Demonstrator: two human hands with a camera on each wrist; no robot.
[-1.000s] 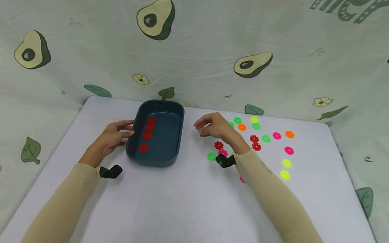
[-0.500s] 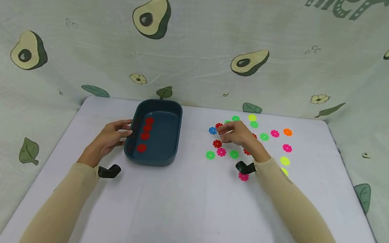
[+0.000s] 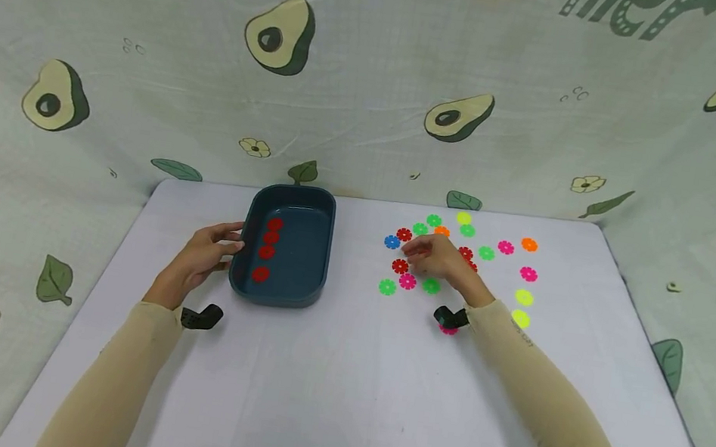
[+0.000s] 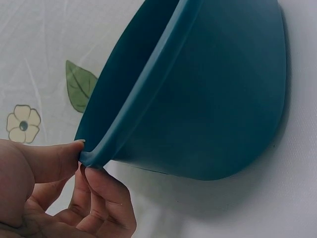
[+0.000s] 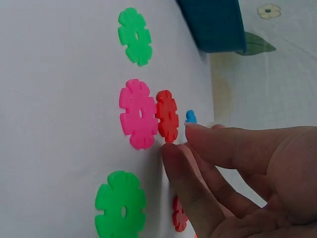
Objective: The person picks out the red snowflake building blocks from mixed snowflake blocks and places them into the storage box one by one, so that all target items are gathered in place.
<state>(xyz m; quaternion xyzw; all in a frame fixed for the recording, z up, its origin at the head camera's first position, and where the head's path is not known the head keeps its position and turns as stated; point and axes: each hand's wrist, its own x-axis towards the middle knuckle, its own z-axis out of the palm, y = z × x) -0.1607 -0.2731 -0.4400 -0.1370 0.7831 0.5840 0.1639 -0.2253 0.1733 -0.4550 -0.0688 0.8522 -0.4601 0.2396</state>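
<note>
My left hand (image 3: 205, 257) pinches the left rim of a dark blue rectangular plastic tub (image 3: 310, 289), thumb over the rim and fingers beneath it in the left wrist view. Several red flower-shaped discs (image 3: 267, 251) lie in a row inside the tub. Over the scattered discs is my right hand (image 3: 436, 257), its thumb and index finger a little apart with nothing visible between them. In the right wrist view the index fingertip overlaps the edge of a red notched disc (image 5: 167, 115), which lies beside a pink disc (image 5: 138, 114).
Loose discs spread around the right hand: a blue one (image 3: 392, 242), green ones (image 3: 386, 287), pink ones (image 3: 529, 274), yellow ones (image 3: 524, 297) and an orange one (image 3: 530, 245). A printed cloth (image 3: 361, 102) rises behind the white table (image 3: 306, 399).
My right hand has moved right, from beside the tub to the scattered discs, then dipped slightly toward the red disc. My left hand has kept its grip on the tub.
</note>
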